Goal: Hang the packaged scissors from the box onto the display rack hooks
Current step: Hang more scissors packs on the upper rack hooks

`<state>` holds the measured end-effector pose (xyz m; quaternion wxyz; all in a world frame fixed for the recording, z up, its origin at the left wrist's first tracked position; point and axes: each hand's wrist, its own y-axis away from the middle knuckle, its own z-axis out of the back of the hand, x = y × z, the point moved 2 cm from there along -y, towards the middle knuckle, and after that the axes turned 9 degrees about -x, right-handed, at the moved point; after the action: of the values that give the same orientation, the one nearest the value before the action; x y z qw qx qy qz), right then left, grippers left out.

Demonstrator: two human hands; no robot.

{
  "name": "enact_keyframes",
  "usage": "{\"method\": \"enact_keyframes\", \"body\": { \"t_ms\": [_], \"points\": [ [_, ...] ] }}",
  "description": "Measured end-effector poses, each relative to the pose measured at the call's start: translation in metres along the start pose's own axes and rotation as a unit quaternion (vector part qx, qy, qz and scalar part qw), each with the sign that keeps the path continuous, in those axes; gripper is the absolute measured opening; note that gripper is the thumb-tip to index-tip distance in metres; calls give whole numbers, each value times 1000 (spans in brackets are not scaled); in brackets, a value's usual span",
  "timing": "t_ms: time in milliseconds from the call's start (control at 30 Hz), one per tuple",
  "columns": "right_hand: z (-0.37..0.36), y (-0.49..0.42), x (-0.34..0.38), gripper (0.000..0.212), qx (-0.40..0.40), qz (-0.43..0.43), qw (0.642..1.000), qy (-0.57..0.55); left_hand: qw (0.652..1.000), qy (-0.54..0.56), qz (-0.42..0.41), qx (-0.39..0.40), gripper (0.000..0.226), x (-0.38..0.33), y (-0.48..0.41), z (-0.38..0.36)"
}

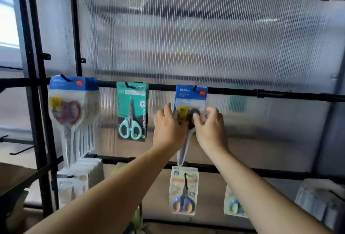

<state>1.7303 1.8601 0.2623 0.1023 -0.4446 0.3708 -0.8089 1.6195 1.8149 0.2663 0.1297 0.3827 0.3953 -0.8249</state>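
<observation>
A blue-topped pack of black-handled scissors point(191, 95) hangs with its hole over a black hook point(194, 87) on the rack's middle bar point(233, 91). My left hand point(169, 127) grips the pack's left edge at handle height. On the pack's right side, my right hand point(211, 127) pinches it, thumb across the front. The pack's pointed lower end point(183, 151) shows between my wrists. The box is out of view.
A thick stack of blue-topped red-handled scissor packs point(73, 110) hangs at left, and teal scissor packs point(132, 110) beside it. Below hang a blue-and-orange scissor pack point(183, 190) and another point(234, 205). An empty hook point(274, 93) sits to the right. Ribbed translucent panel behind.
</observation>
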Motion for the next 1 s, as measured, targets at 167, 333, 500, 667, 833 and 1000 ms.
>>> {"method": "enact_keyframes", "body": {
  "t_ms": [167, 333, 500, 667, 833, 1000],
  "points": [
    [-2, 66, -36, 50, 60, -16, 994, 85, 995, -92, -12, 22, 77, 50, 59, -8],
    [-7, 148, -75, 51, 145, 51, 976, 152, 974, -208, -39, 83, 75, 111, 124, -17],
    [-1, 208, -102, 47, 206, 60, 955, 205, 944, -281, -79, 152, 69, 150, 181, -8],
    [-12, 280, -115, 35, 344, 139, 911, 182, 907, -326, -136, 228, 64, 185, 235, 4],
    [-12, 331, -140, 34, 479, 129, 846, 195, 867, -369, -135, 308, 62, 228, 266, 19],
    [-29, 361, -165, 37, 574, 43, 793, 201, 839, -402, -111, 348, 61, 266, 273, 26]
  ]
}}
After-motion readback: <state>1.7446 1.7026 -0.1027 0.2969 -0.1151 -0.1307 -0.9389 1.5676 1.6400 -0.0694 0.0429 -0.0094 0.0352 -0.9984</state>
